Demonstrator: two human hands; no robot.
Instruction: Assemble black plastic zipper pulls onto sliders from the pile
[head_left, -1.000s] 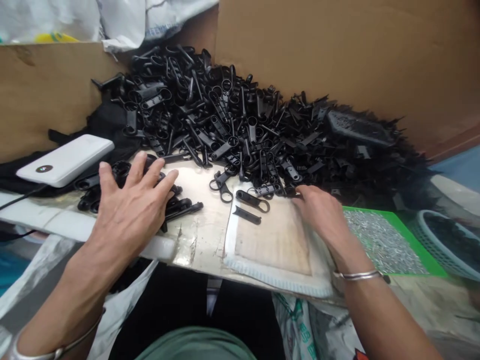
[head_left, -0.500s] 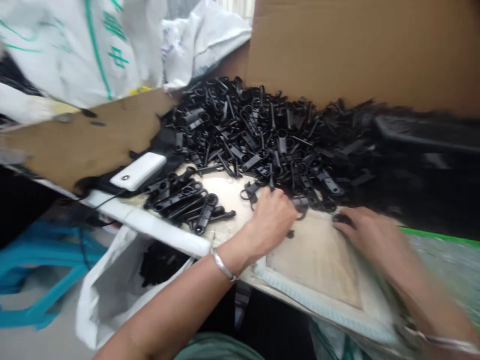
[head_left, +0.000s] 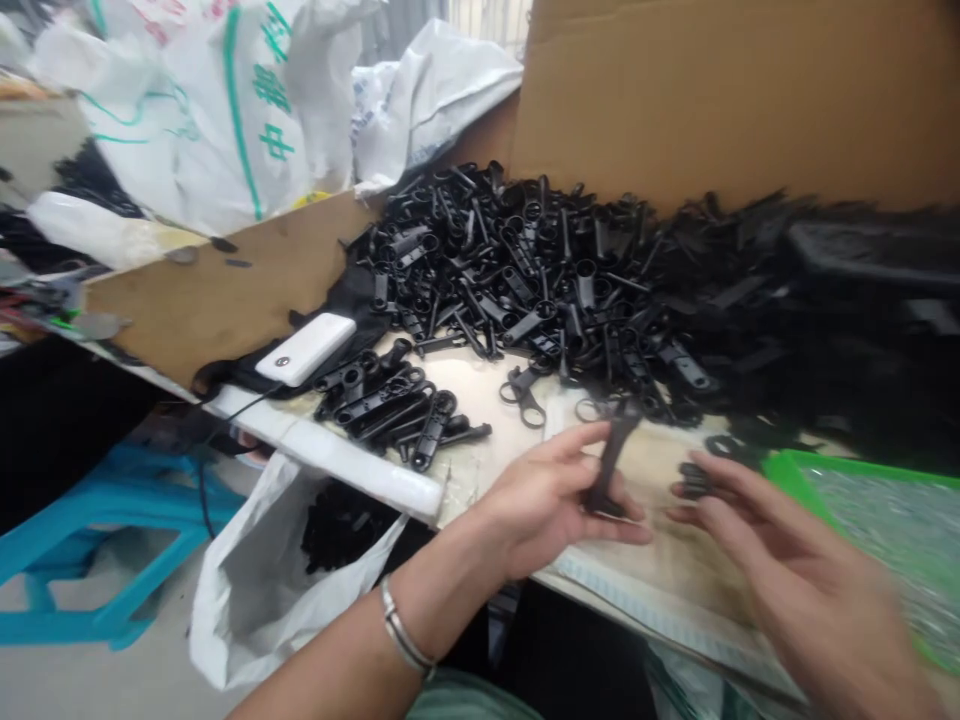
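Observation:
My left hand [head_left: 551,500] grips a long black plastic part [head_left: 613,465], held upright above the work mat [head_left: 652,560]. Between the fingertips and thumb of my right hand [head_left: 780,560] is a small dark ribbed piece [head_left: 694,480]; blur hides its exact kind. A gap separates the two held pieces. Behind my hands rises a big heap of black plastic parts [head_left: 517,260], many with a ring at one end. A few ringed parts [head_left: 525,392] lie loose at the heap's front edge.
On the left are a white power bank [head_left: 306,348] with a cable and a smaller pile of black parts [head_left: 409,410]. A green tray [head_left: 780,470] of small clear pieces sits at right. An open white sack [head_left: 247,600] hangs below the edge, near a blue stool [head_left: 120,540]. Cardboard [head_left: 735,100] walls the back.
My left hand has come away from the heap's edge with the long black part. My right hand has lifted off the mat's side with the small dark piece. The view has shifted slightly.

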